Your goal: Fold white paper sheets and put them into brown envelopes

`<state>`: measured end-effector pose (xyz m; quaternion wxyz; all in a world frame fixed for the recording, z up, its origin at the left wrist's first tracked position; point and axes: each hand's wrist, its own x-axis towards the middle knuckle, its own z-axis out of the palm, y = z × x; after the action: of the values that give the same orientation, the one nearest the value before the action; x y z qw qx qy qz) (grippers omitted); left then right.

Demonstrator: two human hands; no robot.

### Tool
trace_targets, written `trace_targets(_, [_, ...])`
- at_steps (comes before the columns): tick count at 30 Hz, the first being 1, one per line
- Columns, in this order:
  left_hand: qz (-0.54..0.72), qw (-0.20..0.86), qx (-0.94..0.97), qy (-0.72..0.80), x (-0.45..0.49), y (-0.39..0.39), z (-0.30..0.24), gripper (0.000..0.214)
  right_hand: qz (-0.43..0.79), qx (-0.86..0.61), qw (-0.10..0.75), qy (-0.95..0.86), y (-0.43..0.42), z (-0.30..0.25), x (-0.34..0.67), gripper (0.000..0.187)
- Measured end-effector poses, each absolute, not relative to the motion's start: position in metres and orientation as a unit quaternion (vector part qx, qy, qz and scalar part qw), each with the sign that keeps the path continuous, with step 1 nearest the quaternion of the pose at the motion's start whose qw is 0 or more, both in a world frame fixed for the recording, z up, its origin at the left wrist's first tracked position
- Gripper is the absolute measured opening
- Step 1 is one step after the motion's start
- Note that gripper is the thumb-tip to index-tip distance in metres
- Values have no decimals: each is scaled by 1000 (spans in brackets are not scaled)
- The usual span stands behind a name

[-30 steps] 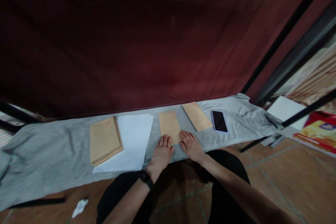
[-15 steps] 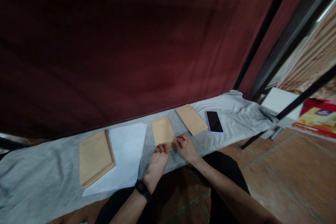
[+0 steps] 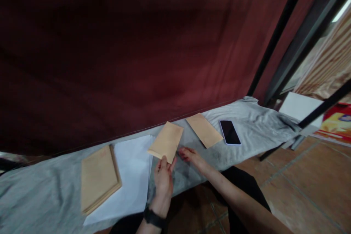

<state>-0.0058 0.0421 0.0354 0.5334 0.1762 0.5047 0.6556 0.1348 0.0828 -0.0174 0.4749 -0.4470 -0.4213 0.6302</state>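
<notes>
Lifted since the earlier frame, one envelope (image 3: 166,140) is tilting over the cloth (image 3: 44,190), the left hand (image 3: 163,175) gripping its near edge. The right hand (image 3: 192,156) is curling beside it, its hold unclear. Paper (image 3: 134,179) and a stack (image 3: 99,181) are crowding the left, a flat envelope (image 3: 205,130) and phone (image 3: 230,132) the right; a red backdrop (image 3: 164,62) is closing the far edge, bare cloth stretching past the phone.

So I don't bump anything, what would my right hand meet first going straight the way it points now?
Probably the envelope held in your left hand: your right hand points toward its right edge, close by. Depth is hard to judge, so it might pass underneath instead.
</notes>
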Motion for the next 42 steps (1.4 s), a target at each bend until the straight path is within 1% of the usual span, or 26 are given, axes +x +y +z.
trace_targets(3, [588,617,94,514,8,37,20,7,633,-433,475,-431,83,-22,123,43])
trace_targets(5, [543,650,93,524,13,38,16,8,601,-450,488,-445,84,-24,120,37])
trace_targets(7, [514,674,112,519,17,40,15,10,566,-478,487,-462,86,-22,122,35])
trace_targets(9, [470,706,148,508,19,40,15,20,544,-503,471,-478,87,-19,128,33])
trace_targets(11, [419,723,218,504,20,39,16,37,521,-521,455,-499,87,-15,136,31])
trace_targets(12, [398,712,274,509,18,38,17,46,505,-527,447,-517,87,-14,140,31])
trace_targets(13, [384,683,346,516,16,37,18,51,487,-533,437,-537,86,-14,144,29])
trace_targets(14, [378,631,434,520,12,37,18,52,468,-538,425,-557,85,-14,148,28])
trace_targets(15, [376,557,527,521,8,38,19,49,452,-544,410,-576,84,-15,152,27])
trace_targets(17, [353,369,692,511,-2,40,17,42,416,-562,380,-605,82,-16,158,28])
trace_targets(19, [301,195,789,498,-10,41,10,42,355,-593,351,-632,81,-18,162,29])
trace_targets(20, [269,130,817,492,-12,39,5,45,315,-613,328,-646,81,-18,163,29])
trace_targets(22, [210,48,855,472,-12,33,-8,52,246,-649,275,-665,80,-16,164,28])
trace_targets(25, [171,-18,872,458,-6,22,-25,65,187,-683,222,-670,78,-8,161,30])
trace_targets(28, [161,-45,870,463,-5,17,-33,69,123,-680,219,-689,69,4,152,34])
trace_targets(30, [154,-50,876,454,-8,17,-37,68,134,-634,245,-721,59,9,143,37])
trace_targets(31, [151,-52,882,444,-10,18,-39,65,161,-604,267,-733,52,9,138,38])
trace_targets(33, [147,-62,891,424,-13,18,-44,61,213,-543,281,-762,38,7,128,42])
trace_targets(38, [162,-121,870,449,-17,15,-52,66,163,-529,259,-791,14,-10,123,54])
trace_targets(42, [177,-131,852,475,-24,11,-55,70,124,-515,249,-811,13,-19,134,56])
